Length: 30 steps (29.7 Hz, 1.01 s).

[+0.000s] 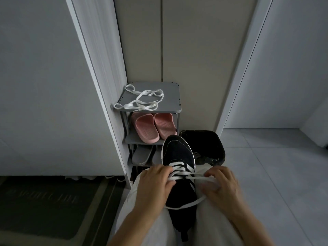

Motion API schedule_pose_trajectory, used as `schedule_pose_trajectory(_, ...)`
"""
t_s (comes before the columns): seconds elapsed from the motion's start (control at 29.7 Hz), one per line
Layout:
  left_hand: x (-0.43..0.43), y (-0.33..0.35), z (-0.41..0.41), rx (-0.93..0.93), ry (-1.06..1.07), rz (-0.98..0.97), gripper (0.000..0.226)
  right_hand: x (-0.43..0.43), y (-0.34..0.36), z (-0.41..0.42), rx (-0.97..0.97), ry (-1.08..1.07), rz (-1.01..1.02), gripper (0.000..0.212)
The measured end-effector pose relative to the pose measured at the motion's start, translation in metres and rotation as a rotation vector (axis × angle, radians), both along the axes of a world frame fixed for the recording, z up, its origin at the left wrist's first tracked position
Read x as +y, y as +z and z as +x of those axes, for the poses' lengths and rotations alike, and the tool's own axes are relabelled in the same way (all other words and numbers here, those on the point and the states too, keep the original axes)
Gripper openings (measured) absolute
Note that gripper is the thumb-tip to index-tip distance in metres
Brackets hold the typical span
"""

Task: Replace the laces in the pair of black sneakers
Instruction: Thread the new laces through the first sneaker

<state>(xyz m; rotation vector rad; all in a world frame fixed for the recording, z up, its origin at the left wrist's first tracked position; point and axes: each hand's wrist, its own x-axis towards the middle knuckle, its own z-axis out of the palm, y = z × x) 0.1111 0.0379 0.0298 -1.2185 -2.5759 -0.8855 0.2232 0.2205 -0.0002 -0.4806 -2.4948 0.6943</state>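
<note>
One black sneaker (pixel 177 153) lay on the person's lap, wedged between the knees of light trousers (pixel 158 233), its toe pointing away toward the shoe rack (pixel 170 88). The other sneaker was not in view. A white lace (pixel 186 204) already crossed the lower eyelets nearest the toe, and a slack loop of it hung across the tongue nearer the heel.

The left hand (pixel 156 183) sat at the left edge of the lacing with its fingers curled in, pinching the lace where it left an eyelet. The right hand (pixel 221 183), a little blurred, had its fingers closed on the strand running out from the right edge of the lacing.

The step in hand looked like threading the new lace up the first shoe, with the upper eyelets not yet filled. The next move would probably call for freeing one lace tip, feeding it through the next open eyelet on the opposite side, and drawing out the slack loop without twisting the flat lace.

A second loose lace (pixel 142 101) lay tangled along the left and front edges of the rack's top shelf, whether old or new I cannot tell. Pink slippers (pixel 154 126) sat on the middle shelf and grey slippers (pixel 142 155) below. A black bin (pixel 211 144) stood just beside the rack.
</note>
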Motion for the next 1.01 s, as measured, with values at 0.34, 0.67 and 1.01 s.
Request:
schedule_pose_trajectory(0.34,-0.018,0.006,-0.004,-0.455,0.016,0.129,0.022,0.015,0.013,-0.012,-0.268,-0.012,-0.063,0.011)
schedule_pose_trajectory(0.67,-0.114,0.004,-0.040,-0.849,0.361,-0.097,0.004,-0.031,0.028,-0.021,-0.119,-0.142,-0.355,0.014)
schedule_pose_trajectory(1.01,-0.084,-0.003,-0.031,-0.445,0.290,-0.270,0.018,-0.042,0.018,-0.024,-0.022,-0.137,-0.253,0.010)
